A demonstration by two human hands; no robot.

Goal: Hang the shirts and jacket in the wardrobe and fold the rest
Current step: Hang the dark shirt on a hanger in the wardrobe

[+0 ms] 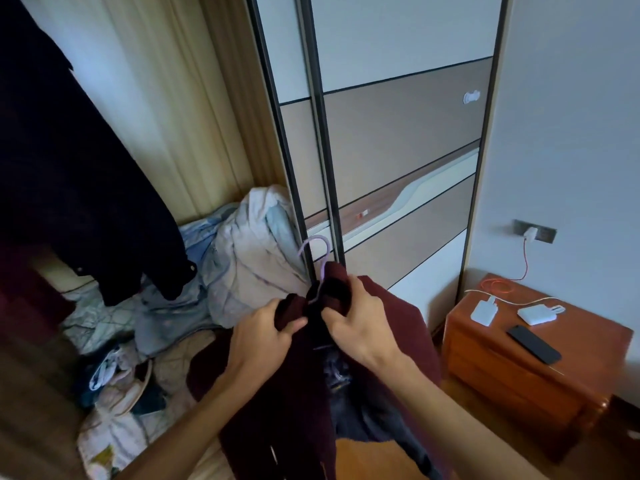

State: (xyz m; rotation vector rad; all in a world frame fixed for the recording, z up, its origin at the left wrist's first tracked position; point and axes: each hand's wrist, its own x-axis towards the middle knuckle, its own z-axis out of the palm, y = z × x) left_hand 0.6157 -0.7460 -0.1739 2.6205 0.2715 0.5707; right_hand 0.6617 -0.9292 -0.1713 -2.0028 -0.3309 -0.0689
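From my remote seat I see both hands raised in front of the wardrobe (398, 133), busy at the neck of a maroon garment (298, 403). The left hand (266, 332) has its fingers curled round the left side of the collar, with the thumb pinching the cloth from above. The right hand (358, 329) grips the opposite side of the collar in much the same way. Between them a lilac hanger (320, 258) rises out of the neck opening. Its hook stands free above the fabric and overlaps the dark frame where the two sliding doors meet. The garment hangs down from the hands, open at the front, and a dark blue-grey cloth (346, 393) shows inside it. To the right stands a wooden bedside cabinet (495, 337). A black phone (535, 344) lies near the right edge of its top, and two white chargers (483, 310) sit toward the back edge. An orange cable (524, 261) drops from a wall socket (540, 232) to the back left corner. On the left, a pale bundle of bedding (249, 258) leans against the wardrobe's left edge. A heap of mixed clothes (114, 375) lies lower down, and a dark garment (69, 168) hangs before the curtain (166, 98).
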